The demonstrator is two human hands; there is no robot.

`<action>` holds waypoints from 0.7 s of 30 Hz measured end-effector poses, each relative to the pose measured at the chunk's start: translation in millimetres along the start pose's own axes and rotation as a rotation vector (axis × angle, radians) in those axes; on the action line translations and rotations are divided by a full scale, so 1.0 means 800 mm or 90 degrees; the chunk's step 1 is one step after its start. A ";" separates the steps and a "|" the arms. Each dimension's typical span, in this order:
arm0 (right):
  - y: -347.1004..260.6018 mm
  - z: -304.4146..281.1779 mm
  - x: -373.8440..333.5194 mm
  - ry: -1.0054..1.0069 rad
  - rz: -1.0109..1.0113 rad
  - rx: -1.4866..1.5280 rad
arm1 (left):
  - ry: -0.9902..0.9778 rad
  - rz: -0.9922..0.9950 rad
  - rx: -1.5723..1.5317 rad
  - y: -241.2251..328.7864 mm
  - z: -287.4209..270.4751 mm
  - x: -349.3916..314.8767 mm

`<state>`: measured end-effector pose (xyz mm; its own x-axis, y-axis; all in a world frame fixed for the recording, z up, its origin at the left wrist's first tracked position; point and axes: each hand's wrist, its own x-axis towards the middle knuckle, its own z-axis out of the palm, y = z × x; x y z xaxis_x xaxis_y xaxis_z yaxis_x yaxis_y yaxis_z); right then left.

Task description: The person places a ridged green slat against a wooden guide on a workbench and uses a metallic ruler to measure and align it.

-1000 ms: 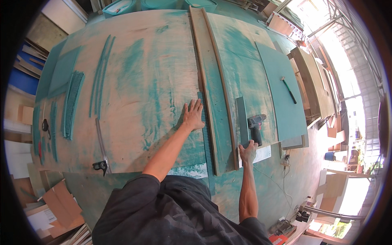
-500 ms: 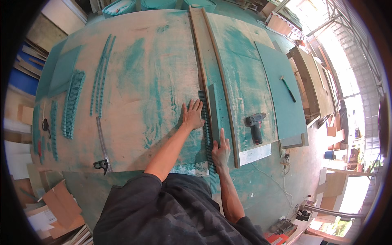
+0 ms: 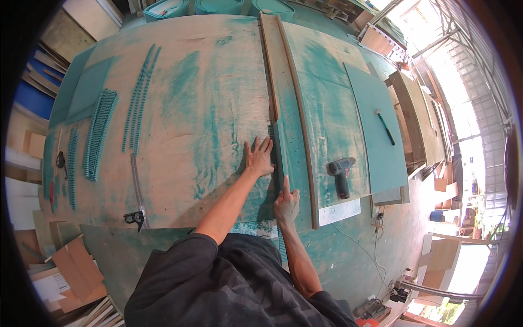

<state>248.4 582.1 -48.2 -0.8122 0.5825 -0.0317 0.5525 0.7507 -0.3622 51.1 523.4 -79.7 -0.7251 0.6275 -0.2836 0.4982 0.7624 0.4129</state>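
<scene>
My left hand lies flat with fingers spread on the stained worktable, its fingertips at a teal toothed strip. That strip runs toward me along a wooden rail and sticks out past the table's near edge. A long flat teal bar lies along the rail, covering part of the strip. My right hand is closed round the bar's near end, its index finger stretched along the bar. The grip's underside is hidden.
More toothed strips lie at the left, near a combination square. On the right are a cordless drill, a teal panel and a hammer. Two long rails cross the table. Teal bins stand beyond it.
My right hand has closed on the teal bar, its outer fingers now curled. The bar has shifted left from between the rails, against the toothed strip. My left hand stays nearly put.
</scene>
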 end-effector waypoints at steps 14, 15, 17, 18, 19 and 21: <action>0.014 -0.006 0.005 -0.016 -0.038 -0.077 | 0.238 0.019 -0.095 0.013 0.064 -0.032; 0.015 -0.006 0.005 -0.014 -0.051 -0.081 | 0.248 0.022 -0.085 0.013 0.069 -0.032; 0.015 -0.007 0.007 -0.006 -0.071 -0.082 | 0.258 0.027 -0.071 0.013 0.072 -0.030; 0.015 -0.007 0.009 -0.001 -0.080 -0.078 | 0.256 0.028 -0.067 0.013 0.074 -0.028; 0.012 -0.009 0.011 0.004 -0.088 -0.074 | 0.255 0.028 -0.063 0.013 0.075 -0.027; 0.006 -0.012 0.014 -0.006 -0.093 -0.078 | 0.258 0.025 -0.058 0.010 0.076 -0.025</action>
<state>243.4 595.2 -41.1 -0.8869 0.4619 0.0032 0.4469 0.8599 -0.2468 98.2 526.3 -123.2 -0.8439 0.5289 0.0897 0.4984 0.7110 0.4961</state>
